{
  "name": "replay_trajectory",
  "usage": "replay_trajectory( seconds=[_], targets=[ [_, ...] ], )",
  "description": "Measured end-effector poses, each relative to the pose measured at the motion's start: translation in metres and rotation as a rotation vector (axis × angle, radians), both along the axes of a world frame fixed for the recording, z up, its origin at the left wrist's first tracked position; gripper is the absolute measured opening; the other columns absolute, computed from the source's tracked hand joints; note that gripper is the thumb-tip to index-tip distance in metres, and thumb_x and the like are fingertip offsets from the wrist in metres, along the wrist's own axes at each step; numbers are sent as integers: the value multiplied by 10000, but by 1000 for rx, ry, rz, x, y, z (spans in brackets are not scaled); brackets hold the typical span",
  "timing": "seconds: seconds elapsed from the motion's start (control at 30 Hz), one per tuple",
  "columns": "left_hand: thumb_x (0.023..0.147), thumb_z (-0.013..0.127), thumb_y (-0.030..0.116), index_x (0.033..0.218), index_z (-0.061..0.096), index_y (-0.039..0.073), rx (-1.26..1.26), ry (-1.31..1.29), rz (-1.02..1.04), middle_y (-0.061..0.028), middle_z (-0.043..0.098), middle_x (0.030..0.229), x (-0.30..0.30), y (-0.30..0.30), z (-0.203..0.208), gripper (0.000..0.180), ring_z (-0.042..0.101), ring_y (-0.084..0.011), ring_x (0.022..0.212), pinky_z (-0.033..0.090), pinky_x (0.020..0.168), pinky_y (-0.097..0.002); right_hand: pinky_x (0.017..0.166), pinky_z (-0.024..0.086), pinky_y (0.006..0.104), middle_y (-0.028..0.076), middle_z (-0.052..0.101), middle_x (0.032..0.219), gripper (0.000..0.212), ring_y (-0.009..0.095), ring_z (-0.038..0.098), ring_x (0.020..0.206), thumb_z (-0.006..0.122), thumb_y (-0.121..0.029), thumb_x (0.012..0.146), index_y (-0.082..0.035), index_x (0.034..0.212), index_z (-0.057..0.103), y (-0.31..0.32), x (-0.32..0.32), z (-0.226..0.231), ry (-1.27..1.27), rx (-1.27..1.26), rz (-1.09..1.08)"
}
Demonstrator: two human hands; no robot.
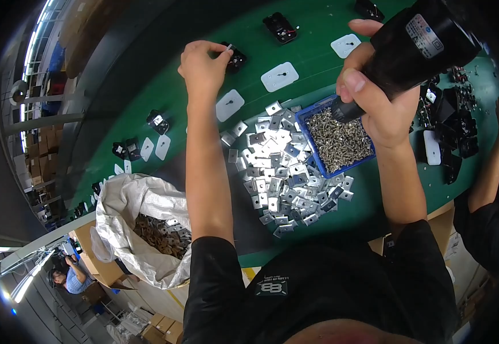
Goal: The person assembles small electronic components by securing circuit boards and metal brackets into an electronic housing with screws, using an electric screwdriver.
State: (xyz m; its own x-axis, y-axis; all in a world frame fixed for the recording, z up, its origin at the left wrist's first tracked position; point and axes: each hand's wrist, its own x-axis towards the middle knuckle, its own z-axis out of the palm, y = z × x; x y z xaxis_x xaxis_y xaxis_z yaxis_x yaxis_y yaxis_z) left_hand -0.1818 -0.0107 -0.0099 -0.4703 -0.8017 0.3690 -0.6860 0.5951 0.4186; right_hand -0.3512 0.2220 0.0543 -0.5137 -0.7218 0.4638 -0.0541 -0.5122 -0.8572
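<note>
The left hand (202,67) pinches a small black part (235,58) on the green belt (163,92). The right hand (375,100) grips a black power screwdriver (415,46), its tip over the blue tray of screws (341,140) beside a heap of metal plates (281,166).

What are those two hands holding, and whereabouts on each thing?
The right hand grips a black cylindrical power screwdriver around its lower body. The left hand pinches a small silvery metal piece by its edge, above a small black part.
</note>
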Motion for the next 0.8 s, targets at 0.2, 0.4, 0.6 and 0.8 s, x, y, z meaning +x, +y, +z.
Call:
replay_trajectory(
  seconds=[0.2, 0.4, 0.6, 0.8],
  targets=[
    [737, 784, 251, 834, 767, 136, 67, -59, 111, -70, 695, 1005, 1, 6, -8, 152, 605, -265, 1046, 371, 909, -435, 590, 468, 265, 70, 579, 728, 553, 126, 544, 600, 640, -20, 796, 99, 1302, 452, -1, 0, 2, 50, 70, 20],
    [757, 756, 258, 1003, 750, 141, 175, -107, 133, -66, 732, 974, -1, -7, -13, 273, 655, -276, 1001, 387, 926, -442, 593, 468, 276, 77, 583, 735, 538, 133, 544, 602, 632, -15, 803, 80, 1305, 464, 3, -1, 3, 27, 135, 19],
    [785, 718, 237, 1115, 700, 71, 196, -191, -32, -147, 721, 1060, 10, -22, -1, 370, 685, -327, 979, 511, 872, -400, 560, 437, 216, 45, 653, 727, 129, 84, 585, 615, 759, -43, 799, 5, 833, 644, -8, -4, -19, -59, 20, 74],
    [821, 708, 125, 1054, 695, 37, 85, 94, -51, -156, 715, 958, 65, 99, 61, 250, 691, -317, 869, 525, 785, -372, 570, 470, 268, 74, 592, 745, 536, 136, 559, 598, 672, -47, 821, 52, 1304, 461, -9, 13, -13, -118, 40, 32]
  ],
)
